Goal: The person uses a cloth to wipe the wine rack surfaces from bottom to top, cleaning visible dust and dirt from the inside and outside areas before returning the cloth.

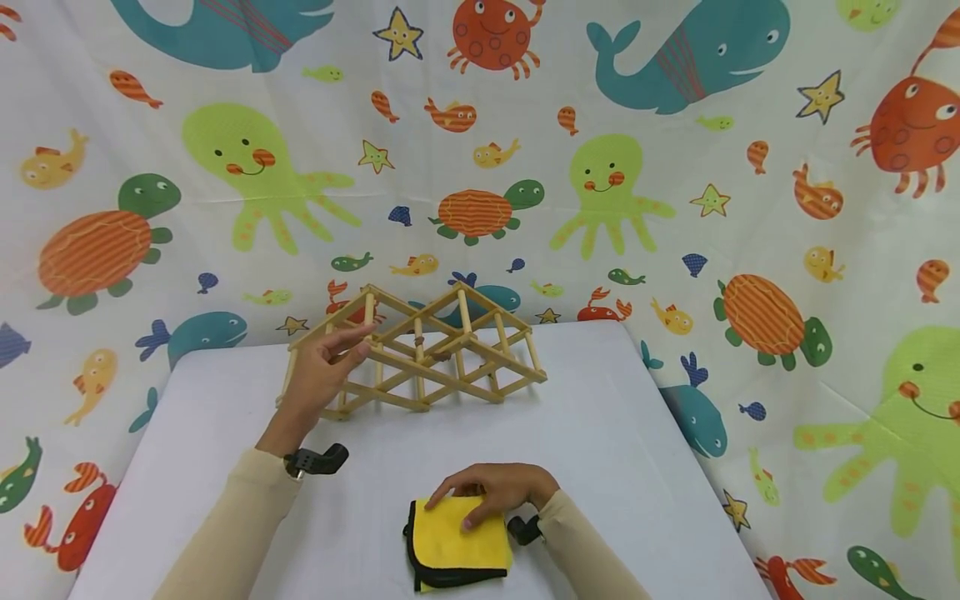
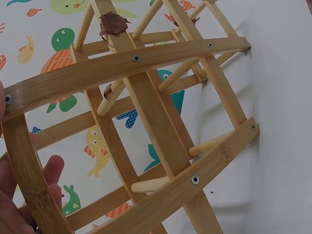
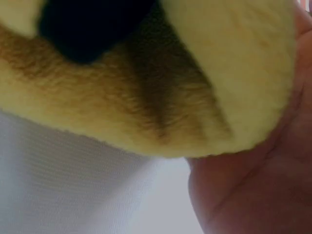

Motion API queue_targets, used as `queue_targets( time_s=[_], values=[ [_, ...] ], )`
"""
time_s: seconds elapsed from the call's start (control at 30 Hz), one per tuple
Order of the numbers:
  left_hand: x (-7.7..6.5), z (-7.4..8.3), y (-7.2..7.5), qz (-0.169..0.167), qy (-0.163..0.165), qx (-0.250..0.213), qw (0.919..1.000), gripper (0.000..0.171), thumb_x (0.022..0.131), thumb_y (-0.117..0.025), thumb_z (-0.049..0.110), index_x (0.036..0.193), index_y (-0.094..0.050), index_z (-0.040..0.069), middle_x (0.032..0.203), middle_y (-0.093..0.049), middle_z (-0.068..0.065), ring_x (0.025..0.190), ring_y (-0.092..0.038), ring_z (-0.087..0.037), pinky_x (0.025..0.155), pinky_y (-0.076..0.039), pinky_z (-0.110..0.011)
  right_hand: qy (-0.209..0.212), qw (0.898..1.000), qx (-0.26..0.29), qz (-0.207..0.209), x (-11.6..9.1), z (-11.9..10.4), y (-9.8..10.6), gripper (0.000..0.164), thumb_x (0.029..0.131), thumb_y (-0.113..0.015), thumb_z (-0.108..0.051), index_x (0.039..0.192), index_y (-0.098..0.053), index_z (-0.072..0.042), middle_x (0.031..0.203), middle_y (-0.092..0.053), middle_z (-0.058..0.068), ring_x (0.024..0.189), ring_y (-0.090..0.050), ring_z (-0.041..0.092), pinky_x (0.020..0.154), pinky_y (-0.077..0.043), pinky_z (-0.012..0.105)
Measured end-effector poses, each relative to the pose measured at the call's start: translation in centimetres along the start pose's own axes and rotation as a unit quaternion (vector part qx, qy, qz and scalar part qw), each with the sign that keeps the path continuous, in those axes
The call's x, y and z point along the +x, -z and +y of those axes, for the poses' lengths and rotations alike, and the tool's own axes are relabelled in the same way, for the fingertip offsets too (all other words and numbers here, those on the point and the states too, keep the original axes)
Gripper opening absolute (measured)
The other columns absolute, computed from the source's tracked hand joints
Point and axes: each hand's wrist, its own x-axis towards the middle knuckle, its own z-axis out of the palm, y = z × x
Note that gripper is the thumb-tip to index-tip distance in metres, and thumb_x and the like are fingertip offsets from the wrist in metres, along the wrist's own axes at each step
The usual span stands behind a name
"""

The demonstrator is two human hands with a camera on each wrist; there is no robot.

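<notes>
A bamboo lattice rack [image 1: 427,367] of crossed slats and round dowels stands at the back of the table. My left hand [image 1: 322,367] holds its left end; in the left wrist view the fingers [image 2: 54,168] curl behind a slat and a fingertip touches the upper corner. A brown crumpled smear [image 2: 113,24] sticks to one slat, with smaller brown bits on a dowel. Near the front, my right hand [image 1: 498,490] grips a folded yellow cloth [image 1: 450,537] with black edging, thumb on top. In the right wrist view the fluffy cloth [image 3: 195,131] hides most of the fingers.
The white table [image 1: 600,450] runs up to a hanging curtain [image 1: 510,108] printed with sea animals, which surrounds the back and sides. The rack stands close to the curtain. Black wrist cameras [image 1: 322,459] sit on both wrists.
</notes>
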Motion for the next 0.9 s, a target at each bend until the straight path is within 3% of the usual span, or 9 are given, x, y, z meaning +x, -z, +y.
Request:
queue_targets(
  time_s=[0.17, 0.43, 0.53, 0.63, 0.73, 0.9],
  values=[
    [-0.1, 0.1, 0.1, 0.005, -0.001, 0.008, 1.0, 0.042, 0.107, -0.066, 0.031, 0.147, -0.065, 0.018, 0.157, -0.058, -0.009, 0.131, -0.057, -0.001, 0.1, -0.05, -0.009, 0.011, 0.999, 0.014, -0.037, 0.2, -0.1, 0.0, 0.048, 0.1, -0.072, -0.006, 0.146, -0.064, -0.014, 0.154, -0.061, -0.002, 0.14, -0.052, 0.0, 0.125, -0.034, 0.023],
    [-0.2, -0.1, 0.1, 0.004, 0.004, -0.001, 1.0, 0.043, 0.107, -0.066, 0.031, 0.148, -0.064, 0.017, 0.157, -0.059, -0.007, 0.13, -0.057, 0.002, 0.101, -0.05, -0.009, 0.001, 0.996, 0.028, -0.086, 0.0, -0.1, -0.7, 0.048, 0.101, -0.07, -0.004, 0.148, -0.063, -0.011, 0.153, -0.061, -0.007, 0.122, -0.058, -0.001, 0.112, -0.046, 0.02],
    [-0.3, -0.1, 0.1, 0.005, 0.004, 0.001, 1.0, 0.045, 0.107, -0.065, 0.031, 0.149, -0.063, 0.015, 0.158, -0.059, -0.007, 0.13, -0.057, 0.003, 0.102, -0.049, -0.008, 0.017, 0.995, 0.032, -0.093, 0.0, -0.1, -0.9, 0.048, 0.101, -0.07, -0.006, 0.149, -0.061, -0.01, 0.154, -0.061, -0.004, 0.124, -0.058, -0.001, 0.114, -0.046, 0.022],
    [-0.3, -0.1, 0.1, 0.008, 0.002, 0.001, 1.0, 0.045, 0.107, -0.066, 0.031, 0.149, -0.063, 0.014, 0.157, -0.059, -0.007, 0.134, -0.058, -0.004, 0.102, -0.049, -0.008, 0.04, 0.997, 0.025, -0.054, -0.2, -0.1, -0.9, 0.048, 0.102, -0.07, -0.009, 0.149, -0.061, -0.011, 0.155, -0.061, -0.003, 0.132, -0.058, 0.001, 0.118, -0.043, 0.024],
    [-0.2, -0.1, -0.1, 0.009, -0.003, -0.001, 1.0, 0.043, 0.107, -0.066, 0.03, 0.148, -0.064, 0.015, 0.157, -0.059, -0.008, 0.135, -0.058, -0.007, 0.102, -0.049, -0.009, 0.063, 0.997, 0.023, 0.029, -0.5, -0.2, -0.6, 0.047, 0.102, -0.071, -0.014, 0.149, -0.062, -0.016, 0.154, -0.062, -0.005, 0.136, -0.057, 0.005, 0.119, -0.044, 0.027],
    [-0.1, -0.2, -0.1, 0.008, -0.009, 0.005, 0.9999, 0.043, 0.107, -0.066, 0.031, 0.148, -0.064, 0.017, 0.156, -0.06, -0.007, 0.135, -0.057, -0.003, 0.104, -0.048, -0.01, 0.082, 0.978, 0.058, 0.182, -0.9, -1.6, 0.0, 0.047, 0.101, -0.074, -0.021, 0.147, -0.065, -0.023, 0.152, -0.062, -0.002, 0.126, -0.062, 0.012, 0.106, -0.054, 0.029]
  ],
)
